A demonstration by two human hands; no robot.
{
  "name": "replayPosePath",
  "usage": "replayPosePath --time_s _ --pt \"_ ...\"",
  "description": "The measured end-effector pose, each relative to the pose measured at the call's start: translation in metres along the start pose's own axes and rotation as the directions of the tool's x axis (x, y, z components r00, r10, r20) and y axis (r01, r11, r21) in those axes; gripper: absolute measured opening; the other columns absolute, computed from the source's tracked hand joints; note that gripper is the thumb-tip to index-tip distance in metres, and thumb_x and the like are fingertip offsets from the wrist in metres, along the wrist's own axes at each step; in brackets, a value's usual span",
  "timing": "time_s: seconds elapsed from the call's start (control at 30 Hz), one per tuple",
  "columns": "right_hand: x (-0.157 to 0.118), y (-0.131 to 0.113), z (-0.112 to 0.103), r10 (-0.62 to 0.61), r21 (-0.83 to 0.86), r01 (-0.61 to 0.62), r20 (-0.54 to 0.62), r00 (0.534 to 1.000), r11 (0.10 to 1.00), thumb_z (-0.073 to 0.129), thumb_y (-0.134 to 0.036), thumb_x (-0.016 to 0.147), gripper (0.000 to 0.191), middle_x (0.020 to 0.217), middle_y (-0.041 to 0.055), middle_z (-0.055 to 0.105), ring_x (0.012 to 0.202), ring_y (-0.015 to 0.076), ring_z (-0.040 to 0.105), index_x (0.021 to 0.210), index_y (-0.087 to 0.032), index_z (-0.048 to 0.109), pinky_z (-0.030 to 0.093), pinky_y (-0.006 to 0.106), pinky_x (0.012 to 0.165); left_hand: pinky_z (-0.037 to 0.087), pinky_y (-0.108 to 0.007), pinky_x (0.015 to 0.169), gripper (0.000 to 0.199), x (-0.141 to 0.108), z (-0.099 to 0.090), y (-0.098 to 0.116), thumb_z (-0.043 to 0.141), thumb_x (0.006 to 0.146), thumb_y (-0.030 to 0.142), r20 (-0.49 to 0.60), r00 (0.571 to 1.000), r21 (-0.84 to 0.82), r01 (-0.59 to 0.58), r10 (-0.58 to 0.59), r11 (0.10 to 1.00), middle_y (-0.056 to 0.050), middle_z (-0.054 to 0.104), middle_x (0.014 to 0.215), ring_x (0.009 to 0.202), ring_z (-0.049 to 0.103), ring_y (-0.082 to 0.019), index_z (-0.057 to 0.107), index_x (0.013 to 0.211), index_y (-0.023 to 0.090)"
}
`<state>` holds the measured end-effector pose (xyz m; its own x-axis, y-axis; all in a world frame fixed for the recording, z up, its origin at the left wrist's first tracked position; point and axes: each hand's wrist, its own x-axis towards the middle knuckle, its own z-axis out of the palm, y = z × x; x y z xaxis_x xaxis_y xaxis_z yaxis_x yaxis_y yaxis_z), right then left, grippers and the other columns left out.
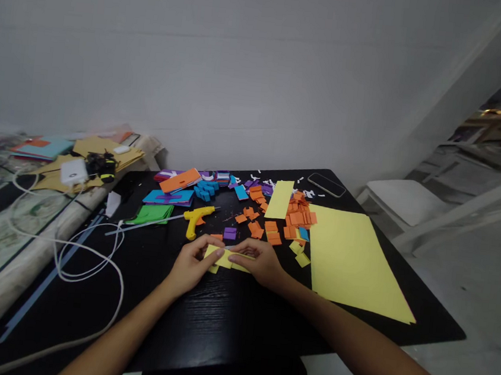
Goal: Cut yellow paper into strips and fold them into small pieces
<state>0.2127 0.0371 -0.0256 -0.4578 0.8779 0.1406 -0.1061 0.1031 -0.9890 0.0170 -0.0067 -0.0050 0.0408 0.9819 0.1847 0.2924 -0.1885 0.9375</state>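
Between my hands is a small yellow paper strip [225,259], held just above the black table [213,327]. My left hand [191,265] pinches its left end with the thumb on top. At the right end, my right hand [260,263] grips the same strip, fingers curled behind it. Just beyond the hands lie a purple paper piece [230,233] and a yellow glue gun [195,217]. Several small orange folded pieces [273,236] are scattered to the right, with small yellow pieces [302,258] near them.
Large yellow sheets [354,261] cover the right side, near a long yellow strip [279,199] and a phone [326,185]. Green paper [153,214] and blue stacks [169,197] lie at the back left. A white cable [120,293] loops across the left. A white chair [399,200] stands at right.
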Motion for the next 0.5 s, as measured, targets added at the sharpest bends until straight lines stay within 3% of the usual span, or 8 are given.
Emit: replayPosePath --time_s 0.3,0.5 --pt "0.0003 -0.0014 -0.0006 0.01 0.013 -0.01 -0.019 1.0 1.0 0.084 -0.039 0.068 0.026 0.088 0.006 0.077 0.086 0.0233 0.073 0.079 -0.018 0.074 0.057 0.038 0.084 0.044 -0.023 0.06 0.021 0.0022 -0.0038 0.0004 0.067 0.086 0.037 0.035 0.994 0.193 -0.112 0.107 0.975 -0.004 0.074 0.082 0.066 0.061 -0.015 0.075 0.092 0.018" --pt "0.0006 -0.0025 -0.0006 0.053 0.022 -0.054 0.016 0.998 0.998 0.083 -0.04 0.068 0.029 0.091 0.0064 0.077 0.086 0.0223 0.072 0.082 -0.018 0.072 0.056 0.038 0.083 0.042 -0.022 0.058 0.022 0.0017 -0.0038 0.0015 0.065 0.088 0.038 0.046 0.994 0.206 -0.108 0.101 0.973 -0.003 0.073 0.079 0.063 0.058 -0.014 0.074 0.09 0.018"
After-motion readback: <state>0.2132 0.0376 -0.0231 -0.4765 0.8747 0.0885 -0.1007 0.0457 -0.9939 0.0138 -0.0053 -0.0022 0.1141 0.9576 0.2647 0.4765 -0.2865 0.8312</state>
